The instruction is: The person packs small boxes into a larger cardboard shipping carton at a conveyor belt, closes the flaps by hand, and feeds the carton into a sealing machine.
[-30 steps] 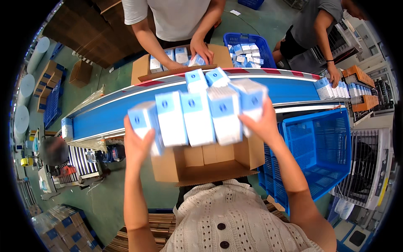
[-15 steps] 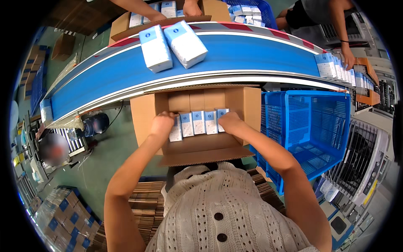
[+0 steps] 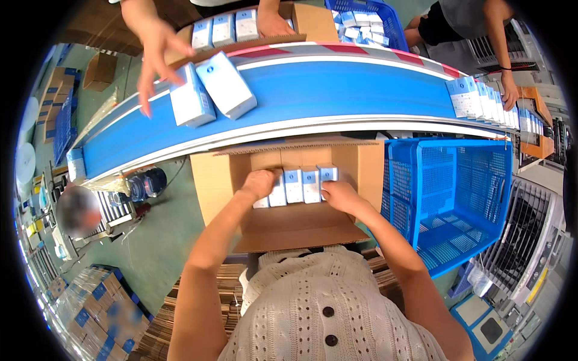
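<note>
Several white-and-blue packs (image 3: 293,185) stand in a row inside the open cardboard box (image 3: 301,224); left hand (image 3: 260,183) at one end, right hand (image 3: 341,195) at the other, apart, can't tell if fingers grip. I'd judge packs light, slightly squashy, smooth; I'd hold by the row's outer sides, gently. Beyond: blue conveyor (image 3: 343,90), two larger-looking packs (image 3: 226,85), co-worker's hand (image 3: 159,54) near them.

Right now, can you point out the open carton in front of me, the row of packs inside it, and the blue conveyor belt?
Open carton (image 3: 301,230): head view, on its near flap.
Row of packs (image 3: 294,186): head view, on a middle pack.
Blue conveyor belt (image 3: 337,90): head view, on its bare middle stretch.
</note>
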Tool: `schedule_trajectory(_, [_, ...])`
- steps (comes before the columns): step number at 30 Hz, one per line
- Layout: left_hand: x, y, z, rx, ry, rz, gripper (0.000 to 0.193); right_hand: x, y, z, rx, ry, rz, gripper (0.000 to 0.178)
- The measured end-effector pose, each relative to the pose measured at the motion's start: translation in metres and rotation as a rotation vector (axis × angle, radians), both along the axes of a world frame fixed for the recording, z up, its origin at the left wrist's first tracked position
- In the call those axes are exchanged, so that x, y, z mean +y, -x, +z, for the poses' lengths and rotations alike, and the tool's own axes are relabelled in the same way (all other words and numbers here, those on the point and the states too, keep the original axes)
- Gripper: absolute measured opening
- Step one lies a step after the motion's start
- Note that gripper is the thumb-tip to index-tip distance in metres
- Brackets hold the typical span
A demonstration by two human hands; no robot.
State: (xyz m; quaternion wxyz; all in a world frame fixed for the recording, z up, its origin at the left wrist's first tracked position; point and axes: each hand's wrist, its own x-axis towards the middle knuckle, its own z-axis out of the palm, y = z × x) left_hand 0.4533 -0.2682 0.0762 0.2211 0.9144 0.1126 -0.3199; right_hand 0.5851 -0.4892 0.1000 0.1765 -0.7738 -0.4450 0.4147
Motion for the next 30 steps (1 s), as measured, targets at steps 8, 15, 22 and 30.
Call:
schedule_trajectory(8, [0.003,-0.055,0.054,-0.023,0.158,0.004,0.024,-0.035,-0.006,-0.019,0.15,-0.076,-0.112,0.013])
schedule_trajectory(15, [-0.05,-0.088,-0.043,-0.076,0.063,0.088,0.048,-0.032,-0.001,-0.028,0.206,0.082,-0.169,0.025])
schedule_trajectory(22, [-0.038,-0.085,-0.07,0.2,0.15,-0.295,0.045,-0.034,0.009,-0.027,0.483,0.086,-0.234,0.022])
schedule_trajectory(30, [-0.034,-0.116,0.104,-0.035,0.572,0.032,0.027,-0.012,-0.025,-0.021,-0.012,-0.15,-0.233,0.017])
